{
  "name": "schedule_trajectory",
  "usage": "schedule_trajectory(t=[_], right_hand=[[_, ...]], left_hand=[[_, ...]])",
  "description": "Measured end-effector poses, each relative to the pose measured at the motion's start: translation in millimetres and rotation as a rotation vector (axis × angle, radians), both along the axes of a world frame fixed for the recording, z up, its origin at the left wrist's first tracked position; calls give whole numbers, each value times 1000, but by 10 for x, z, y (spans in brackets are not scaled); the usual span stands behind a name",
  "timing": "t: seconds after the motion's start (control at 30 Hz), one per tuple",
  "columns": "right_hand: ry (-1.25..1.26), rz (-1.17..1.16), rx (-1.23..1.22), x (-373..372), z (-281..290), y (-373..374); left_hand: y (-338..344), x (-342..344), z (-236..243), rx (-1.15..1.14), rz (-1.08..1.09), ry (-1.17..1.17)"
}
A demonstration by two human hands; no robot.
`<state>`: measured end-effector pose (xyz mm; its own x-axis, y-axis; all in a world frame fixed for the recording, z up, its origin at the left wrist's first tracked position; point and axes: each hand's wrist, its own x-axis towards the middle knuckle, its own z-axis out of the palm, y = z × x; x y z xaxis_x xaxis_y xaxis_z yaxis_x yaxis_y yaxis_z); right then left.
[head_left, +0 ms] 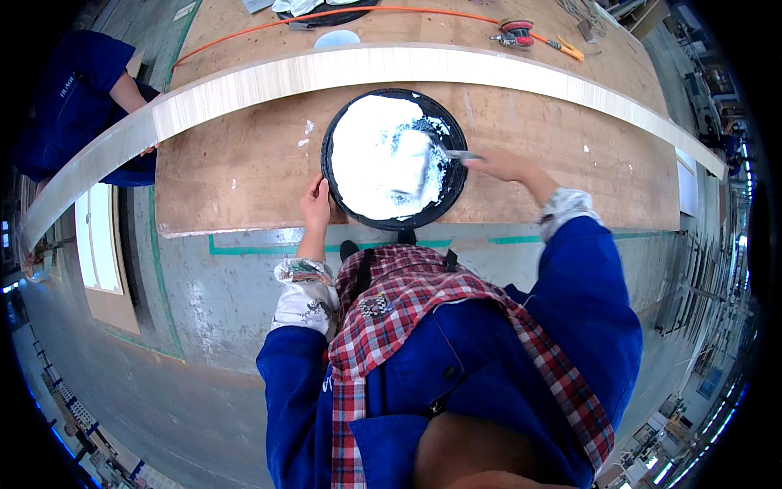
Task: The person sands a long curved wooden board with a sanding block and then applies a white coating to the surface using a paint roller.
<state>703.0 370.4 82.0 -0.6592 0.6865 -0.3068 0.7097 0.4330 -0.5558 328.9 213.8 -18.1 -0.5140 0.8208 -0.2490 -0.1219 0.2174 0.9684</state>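
Note:
A round black tub (327,181) stands near the front edge of the wooden workbench. White, paste-like material (366,147) covers most of its inside, with crumbly bits and dark bare patches toward the right. My left hand (316,202) rests against the tub's lower left rim, its fingers bent round the edge. From the right, my right hand (507,166) grips a putty knife (461,155) by its handle. Its blade reaches into the white material and is blurred, so its exact shape cannot be told.
Behind the tub a long pale board (342,70) spans the workbench (236,191). Beyond it lie an orange hose (407,9), a red sander (516,33) and a pale blue disc (337,39). A person in blue (69,106) stands at the board's left end.

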Motion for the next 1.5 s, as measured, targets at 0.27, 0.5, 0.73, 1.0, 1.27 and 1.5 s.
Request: schedule_trajectory(t=[0.27,0.5,0.73,1.0,1.27,1.5], right_hand=[[-98,28,-255,-635,514,15],[-76,58,-199,-39,570,104],[-135,-9,-149,-330,420,135],[-103,-210,-302,153,618,-353],[69,-529,-51,-436,81,-855],[3,-667,-63,-616,106,-1062]], left_hand=[[23,75,142,-21,30,53],[-21,40,33,-89,56,33],[10,86,153,-99,47,34],[-55,85,109,-79,61,95],[20,36,110,-81,32,119],[6,42,-29,22,-9,151]])
